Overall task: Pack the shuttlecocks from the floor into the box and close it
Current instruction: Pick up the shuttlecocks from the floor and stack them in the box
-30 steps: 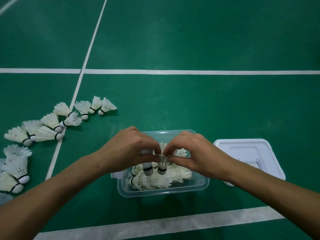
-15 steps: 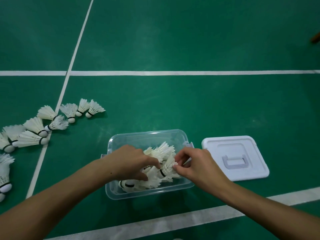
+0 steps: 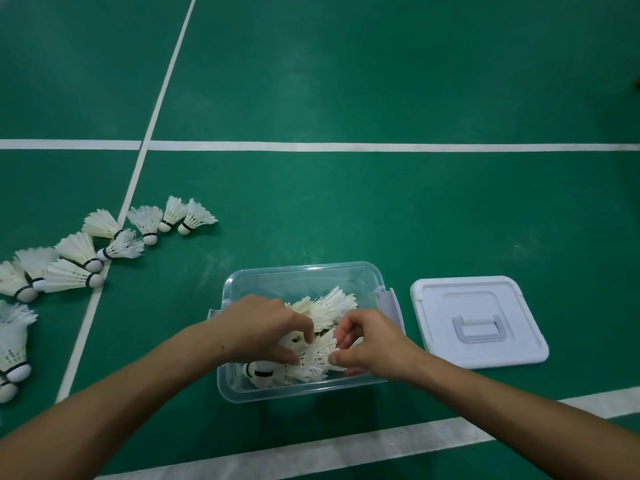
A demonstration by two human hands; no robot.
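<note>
A clear plastic box (image 3: 301,273) stands open on the green floor, with several white shuttlecocks (image 3: 334,303) piled inside. Both my hands reach into it from the near side. My left hand (image 3: 263,329) has its fingers curled over a shuttlecock (image 3: 259,370) that lies low in the box, its cork pointing left. My right hand (image 3: 375,344) pinches the feathers of another shuttlecock (image 3: 320,351) between thumb and fingers. Several more loose shuttlecocks (image 3: 104,244) lie on the floor to the left. The white lid (image 3: 478,320) rests flat on the floor right of the box.
White court lines cross the floor: one line (image 3: 346,146) beyond the box, one diagonal line (image 3: 138,174) through the loose shuttlecocks, one near line (image 3: 311,448) under my forearms. More shuttlecocks (image 3: 14,344) sit at the left edge.
Both hands have come down from above the box into it, each with a shuttlecock, and now sit low among the pile. The view has shifted slightly.
</note>
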